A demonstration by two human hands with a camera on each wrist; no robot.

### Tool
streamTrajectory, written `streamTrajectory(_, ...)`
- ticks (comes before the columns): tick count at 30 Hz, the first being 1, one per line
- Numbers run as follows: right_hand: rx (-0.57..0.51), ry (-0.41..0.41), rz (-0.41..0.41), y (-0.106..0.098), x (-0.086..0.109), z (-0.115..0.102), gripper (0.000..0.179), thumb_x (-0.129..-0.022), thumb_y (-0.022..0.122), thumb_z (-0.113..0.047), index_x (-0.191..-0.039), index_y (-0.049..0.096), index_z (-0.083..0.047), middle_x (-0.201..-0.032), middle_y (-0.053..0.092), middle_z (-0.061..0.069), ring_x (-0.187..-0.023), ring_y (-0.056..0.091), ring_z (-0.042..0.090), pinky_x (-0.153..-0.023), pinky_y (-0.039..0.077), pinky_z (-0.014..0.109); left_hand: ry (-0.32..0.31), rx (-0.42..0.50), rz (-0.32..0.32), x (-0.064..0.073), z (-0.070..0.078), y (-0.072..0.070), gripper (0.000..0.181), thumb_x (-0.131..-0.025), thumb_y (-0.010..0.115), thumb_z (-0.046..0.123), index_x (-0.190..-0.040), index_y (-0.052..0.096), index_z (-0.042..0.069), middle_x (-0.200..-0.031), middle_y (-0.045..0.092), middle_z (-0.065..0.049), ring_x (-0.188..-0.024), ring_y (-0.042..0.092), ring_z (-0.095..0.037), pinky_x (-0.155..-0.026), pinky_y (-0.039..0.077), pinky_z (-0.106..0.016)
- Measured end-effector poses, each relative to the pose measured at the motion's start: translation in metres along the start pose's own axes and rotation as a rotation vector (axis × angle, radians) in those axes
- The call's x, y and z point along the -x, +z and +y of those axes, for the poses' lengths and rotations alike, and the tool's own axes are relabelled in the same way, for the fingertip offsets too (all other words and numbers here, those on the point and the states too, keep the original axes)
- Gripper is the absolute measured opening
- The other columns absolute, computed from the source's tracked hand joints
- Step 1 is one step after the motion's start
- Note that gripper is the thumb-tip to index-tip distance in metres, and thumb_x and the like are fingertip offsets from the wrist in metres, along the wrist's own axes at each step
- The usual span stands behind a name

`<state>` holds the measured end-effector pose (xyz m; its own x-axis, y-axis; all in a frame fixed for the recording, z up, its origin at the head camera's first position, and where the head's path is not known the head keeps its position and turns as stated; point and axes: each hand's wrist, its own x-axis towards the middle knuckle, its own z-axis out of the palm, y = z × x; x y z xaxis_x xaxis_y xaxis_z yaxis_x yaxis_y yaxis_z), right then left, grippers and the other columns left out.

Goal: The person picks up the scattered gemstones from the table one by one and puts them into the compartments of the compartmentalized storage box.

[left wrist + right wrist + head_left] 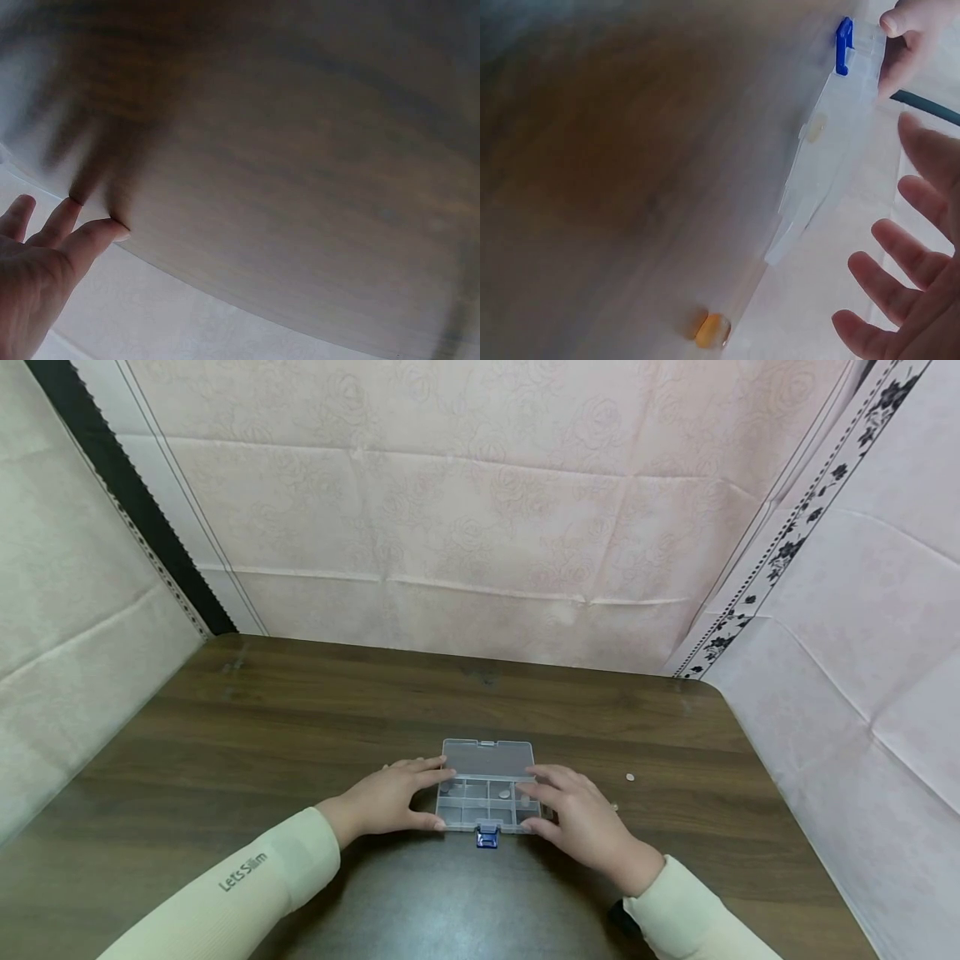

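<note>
A clear plastic compartment box lies on the table with its lid folded back and a blue latch at its near edge. Several small pale pieces sit in its compartments; their kind is too small to tell. My left hand is at the box's left side, fingers extended, thumb by the near corner. On the right side, my right hand has its fingers spread, the fingertips over the box's right edge in the head view. The right wrist view shows these fingers loosely bent and holding nothing.
A small white round piece lies on the brown wooden table, right of the box. Close to the right hand is a small amber, see-through piece. Pale patterned cloth hangs behind the table and along both sides.
</note>
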<state>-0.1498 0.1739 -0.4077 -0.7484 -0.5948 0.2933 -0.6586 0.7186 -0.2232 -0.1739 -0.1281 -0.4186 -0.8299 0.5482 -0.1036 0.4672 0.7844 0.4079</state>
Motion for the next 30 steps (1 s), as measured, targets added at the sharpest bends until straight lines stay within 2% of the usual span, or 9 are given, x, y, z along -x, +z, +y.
streamTrajectory(6, -0.049, 0.066, 0.025, -0.004, 0.005, 0.005, 0.057, -0.079, 0.080, -0.036, -0.128, 0.063, -0.013, -0.138, 0.053, 0.010, -0.125, 0.050, 0.032, -0.099, 0.039, 0.058, -0.001, 0.008, 0.001, 0.001, 0.000, 0.000, 0.076, -0.082, 0.067, 0.059, -0.146, 0.045, 0.026, -0.156, 0.033, 0.000, -0.140, 0.032, -0.038, -0.104, 0.027, -0.067)
streamTrajectory(14, -0.077, 0.140, 0.032, -0.010, 0.011, 0.018, 0.060, -0.079, 0.080, -0.035, -0.131, 0.061, -0.012, -0.142, 0.049, 0.010, -0.129, 0.047, 0.035, -0.101, 0.036, 0.060, -0.008, 0.009, -0.001, 0.000, 0.000, 0.000, 0.076, -0.081, 0.066, 0.061, -0.146, 0.044, 0.027, -0.156, 0.033, 0.000, -0.140, 0.032, -0.037, -0.105, 0.027, -0.067)
streamTrajectory(19, -0.099, 0.190, 0.044, -0.015, 0.016, 0.029, 0.061, -0.078, 0.080, -0.035, -0.132, 0.061, -0.013, -0.143, 0.049, 0.010, -0.130, 0.045, 0.036, -0.098, 0.033, 0.069, -0.009, 0.008, 0.001, -0.001, 0.000, 0.001, 0.077, -0.081, 0.065, 0.062, -0.146, 0.044, 0.027, -0.156, 0.032, 0.000, -0.140, 0.032, -0.037, -0.105, 0.027, -0.067)
streamTrajectory(22, -0.111, 0.212, 0.046, -0.018, 0.018, 0.036, 0.061, -0.079, 0.080, -0.034, -0.133, 0.059, -0.012, -0.143, 0.048, 0.011, -0.131, 0.044, 0.036, -0.098, 0.034, 0.068, -0.007, 0.004, 0.003, -0.001, -0.001, 0.002, 0.077, -0.081, 0.065, 0.063, -0.146, 0.044, 0.028, -0.156, 0.032, 0.001, -0.140, 0.032, -0.036, -0.105, 0.027, -0.067)
streamTrajectory(26, -0.129, 0.235, 0.056, -0.021, 0.022, 0.046, 0.062, -0.080, 0.079, -0.033, -0.134, 0.058, -0.011, -0.144, 0.047, 0.012, -0.129, 0.045, 0.037, -0.099, 0.039, 0.058, -0.005, 0.004, 0.002, -0.001, -0.002, 0.002, 0.077, -0.081, 0.064, 0.064, -0.146, 0.044, 0.028, -0.156, 0.032, 0.001, -0.140, 0.032, -0.036, -0.105, 0.027, -0.067)
streamTrajectory(30, -0.137, 0.259, 0.065, -0.023, 0.027, 0.055, 0.061, -0.082, 0.078, -0.033, -0.135, 0.057, -0.010, -0.143, 0.047, 0.013, -0.128, 0.046, 0.038, -0.096, 0.042, 0.056, -0.003, 0.004, 0.002, -0.001, -0.002, 0.002, 0.077, -0.081, 0.065, 0.063, -0.146, 0.044, 0.028, -0.156, 0.032, 0.000, -0.140, 0.032, -0.037, -0.105, 0.027, -0.066)
